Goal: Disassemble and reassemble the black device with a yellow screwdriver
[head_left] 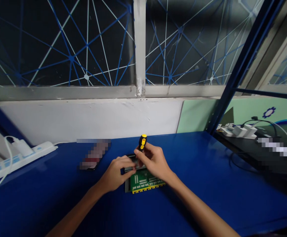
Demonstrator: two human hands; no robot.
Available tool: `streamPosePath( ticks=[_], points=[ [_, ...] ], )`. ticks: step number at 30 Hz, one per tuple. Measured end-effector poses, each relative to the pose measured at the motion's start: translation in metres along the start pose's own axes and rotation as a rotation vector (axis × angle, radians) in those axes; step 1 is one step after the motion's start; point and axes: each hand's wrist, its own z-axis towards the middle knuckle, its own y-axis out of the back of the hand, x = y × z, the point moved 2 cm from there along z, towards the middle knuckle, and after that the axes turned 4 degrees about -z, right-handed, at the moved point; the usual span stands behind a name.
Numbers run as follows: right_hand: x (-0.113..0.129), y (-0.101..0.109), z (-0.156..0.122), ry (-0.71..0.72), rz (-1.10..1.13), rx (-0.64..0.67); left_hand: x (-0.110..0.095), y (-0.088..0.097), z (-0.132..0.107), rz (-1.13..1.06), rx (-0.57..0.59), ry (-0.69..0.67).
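Observation:
A screwdriver (142,142) with a black and yellow handle stands nearly upright in my right hand (155,161), whose fingers are closed around it. Its tip is hidden behind my fingers, above a green circuit board (143,182) with a yellow strip along its near edge. The board lies in or on a grey-black frame on the blue table. My left hand (118,172) rests at the board's left far side, thumb and fingers drawn together near the screwdriver's lower end. Whatever those fingers pinch, if anything, is too small to make out.
A blurred-out flat object (95,154) lies left of the board on the blue table (197,184). A white power strip (22,158) with a plugged-in adapter runs along the left edge. At right, white plugs (244,130) and cables sit on a dark surface beyond a blue post (232,79).

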Motion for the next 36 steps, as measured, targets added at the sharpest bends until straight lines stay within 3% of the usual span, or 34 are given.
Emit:
streamPosePath(
  ticks=[4, 8, 11, 15, 21, 26, 30, 36],
  points=[
    [-0.005, 0.023, 0.007, -0.001, 0.073, -0.093, 0.003, 0.003, 0.000, 0.003, -0.055, 0.008],
    [-0.026, 0.066, 0.013, -0.018, 0.013, -0.221, -0.001, 0.006, 0.001, 0.044, -0.103, -0.011],
    [-0.054, 0.099, 0.010, -0.052, -0.190, -0.300, -0.012, 0.004, 0.010, 0.095, -0.113, -0.041],
    [-0.087, 0.126, 0.001, -0.162, -0.502, -0.295, -0.037, -0.012, 0.040, 0.140, 0.001, -0.136],
    [-0.094, 0.123, -0.005, -0.313, -0.839, -0.114, -0.057, -0.049, 0.087, 0.160, 0.095, -0.189],
    [-0.092, 0.121, -0.007, -0.366, -0.946, 0.010, -0.057, -0.067, 0.097, 0.182, 0.152, -0.163],
    [-0.094, 0.122, -0.007, -0.380, -0.984, 0.062, -0.055, -0.061, 0.091, 0.129, 0.134, -0.146],
    [-0.094, 0.113, -0.008, -0.372, -1.042, 0.166, -0.047, -0.025, 0.057, 0.114, 0.103, -0.118]
  ],
)
